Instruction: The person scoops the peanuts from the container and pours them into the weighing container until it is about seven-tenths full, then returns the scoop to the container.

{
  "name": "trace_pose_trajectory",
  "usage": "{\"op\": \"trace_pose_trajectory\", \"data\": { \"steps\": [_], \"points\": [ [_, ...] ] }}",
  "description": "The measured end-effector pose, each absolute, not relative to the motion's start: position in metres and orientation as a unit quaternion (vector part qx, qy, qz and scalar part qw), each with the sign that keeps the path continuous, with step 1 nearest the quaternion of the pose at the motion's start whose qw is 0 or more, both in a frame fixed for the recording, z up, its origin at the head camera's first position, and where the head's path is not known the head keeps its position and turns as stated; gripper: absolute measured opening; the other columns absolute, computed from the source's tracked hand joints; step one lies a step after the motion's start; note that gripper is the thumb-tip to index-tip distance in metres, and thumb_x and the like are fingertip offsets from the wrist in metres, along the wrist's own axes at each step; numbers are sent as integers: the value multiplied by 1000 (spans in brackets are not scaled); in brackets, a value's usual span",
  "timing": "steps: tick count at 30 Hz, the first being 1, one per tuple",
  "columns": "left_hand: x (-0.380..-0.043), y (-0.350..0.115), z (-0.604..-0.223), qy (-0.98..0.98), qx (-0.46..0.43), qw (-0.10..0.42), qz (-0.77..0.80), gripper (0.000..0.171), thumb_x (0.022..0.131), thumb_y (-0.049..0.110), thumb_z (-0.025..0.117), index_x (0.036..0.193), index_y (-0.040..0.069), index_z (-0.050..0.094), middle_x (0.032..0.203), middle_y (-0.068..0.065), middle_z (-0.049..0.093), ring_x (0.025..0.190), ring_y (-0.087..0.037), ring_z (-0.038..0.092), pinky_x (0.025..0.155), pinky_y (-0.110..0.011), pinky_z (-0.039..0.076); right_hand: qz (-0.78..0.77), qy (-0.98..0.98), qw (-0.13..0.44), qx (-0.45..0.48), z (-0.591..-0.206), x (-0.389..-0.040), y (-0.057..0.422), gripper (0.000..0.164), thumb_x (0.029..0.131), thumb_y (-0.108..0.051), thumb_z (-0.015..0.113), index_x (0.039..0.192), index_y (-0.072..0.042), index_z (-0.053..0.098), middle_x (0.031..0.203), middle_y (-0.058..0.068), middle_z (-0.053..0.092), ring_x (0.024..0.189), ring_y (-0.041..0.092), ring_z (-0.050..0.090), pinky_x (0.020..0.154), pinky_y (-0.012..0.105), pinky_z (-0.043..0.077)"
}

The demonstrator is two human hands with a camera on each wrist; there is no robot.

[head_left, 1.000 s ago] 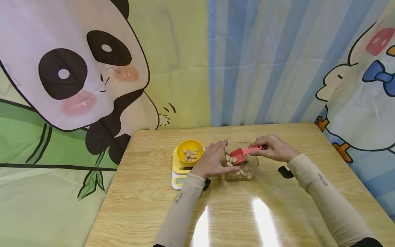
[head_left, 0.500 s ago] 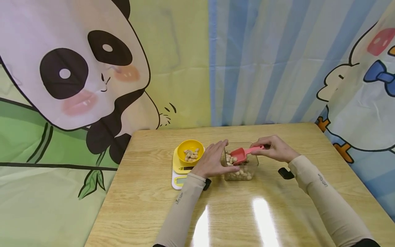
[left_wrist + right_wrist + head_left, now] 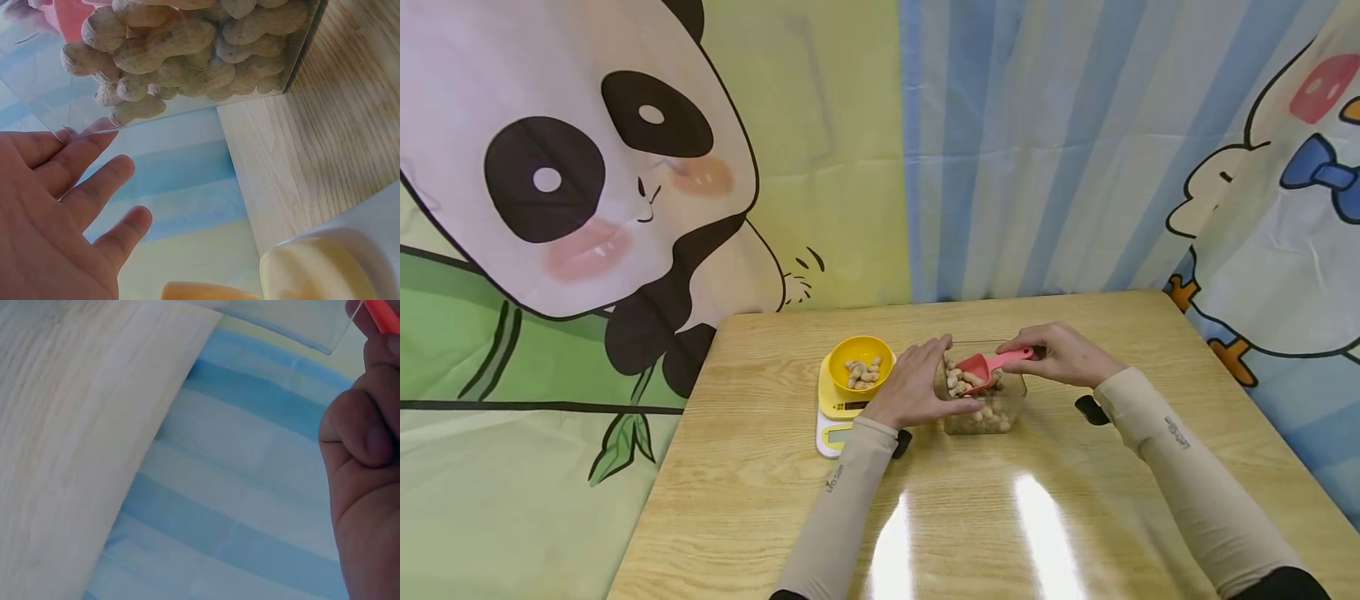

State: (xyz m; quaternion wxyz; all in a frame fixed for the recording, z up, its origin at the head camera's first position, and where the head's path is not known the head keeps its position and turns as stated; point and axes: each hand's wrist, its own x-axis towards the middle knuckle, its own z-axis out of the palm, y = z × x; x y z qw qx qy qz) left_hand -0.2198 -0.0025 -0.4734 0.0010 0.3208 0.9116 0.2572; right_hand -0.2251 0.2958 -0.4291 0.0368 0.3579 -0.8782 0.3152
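As the two beige sleeves (image 3: 823,533) reach in over the wood-grain table (image 3: 760,508), the left hand (image 3: 913,392) lies spread against the clear plastic container (image 3: 1018,407), thumb along its front and fingertips at its left side. The left wrist view shows the two outer fingers straight and clear of the wall, so this looks like a light steadying touch, probably against sliding, rather than a grasp.

Just left of that hand stands a kitchen scale (image 3: 827,398), its display toward the person, likely for easy reading. On its platform sits a yellow bowl (image 3: 859,342) with a few unshelled peanuts (image 3: 862,373), well apart from the right hand (image 3: 1063,353).

That hand pinches the pink scoop (image 3: 979,367) at the end of its handle, the other fingers curled. The scoop's head tilts down among the container peanuts (image 3: 992,414), left of and below the pinch; such a hold presumably spares the fingertips from the pile. How much the scoop carries I cannot tell. Behind everything hangs a cartoon-printed curtain (image 3: 985,167).
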Motion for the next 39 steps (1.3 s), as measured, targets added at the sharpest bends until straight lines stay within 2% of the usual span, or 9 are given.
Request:
{"op": "trace_pose_trajectory", "data": {
  "steps": [6, 10, 14, 20, 25, 30, 39],
  "points": [
    [-220, -4, -474, 913, 318, 3, 255, 117, 75, 90, 54, 164, 27, 13, 166, 7, 26, 151, -18, 25, 125, -40, 11, 331, -872, 23, 360, -431, -226, 295, 21, 92, -25, 77, 112, -23, 78, 84, -15, 66, 59, 7, 52, 53, 26, 47],
    [-220, -4, -476, 911, 320, 1, 261, 116, 75, 89, 54, 164, 27, 13, 166, 7, 26, 151, -19, 25, 125, -41, 13, 398, -856, 6, 329, -423, -212, 290, 19, 93, -11, 75, 112, -13, 78, 91, -4, 72, 59, 9, 51, 52, 26, 45],
    [-220, -2, -477, 908, 322, 3, 269, 116, 76, 88, 55, 164, 26, 13, 166, 7, 26, 151, -20, 26, 125, -43, 14, 452, -848, -13, 278, -422, -202, 292, 18, 94, -4, 72, 112, -5, 76, 90, 5, 71, 59, 11, 48, 52, 27, 44],
    [-221, -2, -477, 905, 326, -5, 274, 116, 76, 89, 55, 164, 25, 14, 163, 7, 31, 150, -19, 29, 124, -44, 15, 452, -858, -18, 244, -444, -210, 298, 19, 95, -11, 72, 113, -11, 76, 95, 3, 72, 65, 19, 54, 56, 29, 48],
    [-223, -4, -478, 903, 328, -14, 278, 116, 76, 89, 55, 164, 25, 14, 161, 7, 35, 148, -17, 32, 124, -42, 16, 408, -872, 2, 272, -443, -217, 295, 16, 95, -20, 74, 111, -20, 78, 89, -4, 71, 62, 12, 51, 55, 27, 46],
    [-224, -5, -478, 902, 326, -20, 284, 117, 75, 89, 56, 164, 26, 14, 160, 7, 38, 146, -15, 34, 124, -43, 17, 403, -863, -4, 305, -436, -221, 290, 15, 95, -23, 74, 109, -22, 78, 81, 0, 70, 54, 10, 45, 49, 26, 42],
    [-222, -6, -478, 901, 325, -11, 288, 116, 75, 87, 58, 164, 26, 16, 161, 8, 36, 147, -17, 34, 124, -42, 18, 486, -833, -31, 262, -451, -218, 298, 17, 96, -13, 72, 112, -16, 77, 104, 4, 74, 56, 11, 48, 51, 31, 47]
  ]
}}
